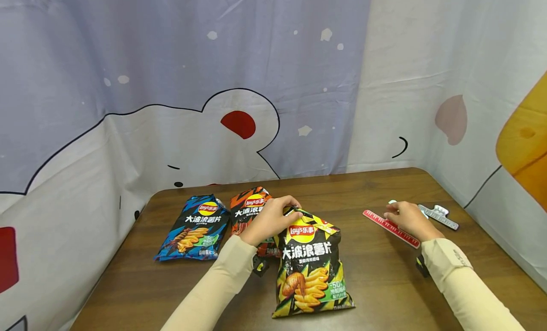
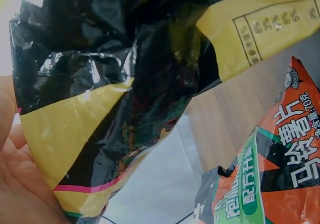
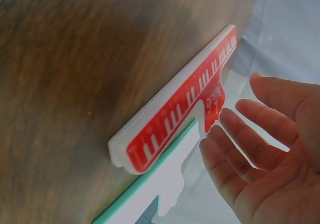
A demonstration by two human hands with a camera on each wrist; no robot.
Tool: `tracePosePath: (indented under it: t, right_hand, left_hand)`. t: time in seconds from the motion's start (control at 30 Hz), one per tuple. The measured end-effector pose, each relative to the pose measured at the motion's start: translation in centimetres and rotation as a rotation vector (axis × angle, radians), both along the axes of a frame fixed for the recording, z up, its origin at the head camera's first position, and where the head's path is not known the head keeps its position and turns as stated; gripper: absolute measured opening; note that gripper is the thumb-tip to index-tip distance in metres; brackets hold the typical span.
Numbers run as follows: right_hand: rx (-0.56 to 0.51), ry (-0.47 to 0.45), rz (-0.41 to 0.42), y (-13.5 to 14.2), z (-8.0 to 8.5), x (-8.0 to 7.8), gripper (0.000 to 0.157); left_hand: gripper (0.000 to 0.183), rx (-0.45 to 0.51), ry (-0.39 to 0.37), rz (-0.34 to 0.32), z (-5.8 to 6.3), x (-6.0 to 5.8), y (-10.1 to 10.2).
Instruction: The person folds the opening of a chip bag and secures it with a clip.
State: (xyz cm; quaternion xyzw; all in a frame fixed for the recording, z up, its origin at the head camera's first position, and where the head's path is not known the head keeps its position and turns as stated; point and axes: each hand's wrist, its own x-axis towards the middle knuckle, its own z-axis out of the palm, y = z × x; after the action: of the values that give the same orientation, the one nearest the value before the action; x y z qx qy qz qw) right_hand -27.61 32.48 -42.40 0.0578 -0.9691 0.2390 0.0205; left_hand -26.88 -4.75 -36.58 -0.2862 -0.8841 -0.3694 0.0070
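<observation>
My left hand (image 1: 273,219) pinches the top edge of a black and yellow bag of potato chips (image 1: 309,255), its printed front facing me. In the left wrist view the crinkled back of this bag fills much of the picture, beside part of the palm. Over at the right, my right hand (image 1: 410,219) is just above a red bag clip (image 1: 380,220) with white stripes. Seen from the right wrist, the fingers (image 3: 245,144) are spread and relaxed near the handle of that clip, holding nothing. A white clip with a teal edge (image 3: 150,199) lies alongside.
On the wooden table (image 1: 363,283), a blue chip bag (image 1: 198,229) lies at the left. An orange-red chip bag (image 1: 249,207) is partly covered by the left hand and black bag. A pale clip (image 1: 440,217) lies right of the right hand. A patterned curtain (image 1: 192,146) hangs behind.
</observation>
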Motion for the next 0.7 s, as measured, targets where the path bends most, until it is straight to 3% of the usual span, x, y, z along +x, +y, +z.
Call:
tracePosePath:
  t: [0.3,0.7]
  right_hand:
    - [0.046,-0.025,-0.009,0.5,-0.5,-0.4,0.035]
    - [0.049,-0.022,0.003,0.7,-1.1,-0.5,0.024]
  left_hand:
    - [0.016,0.006,-0.002,0.001,0.0,0.0,0.0]
    - [0.016,0.001,-0.009,0.000,0.1,0.1,0.0]
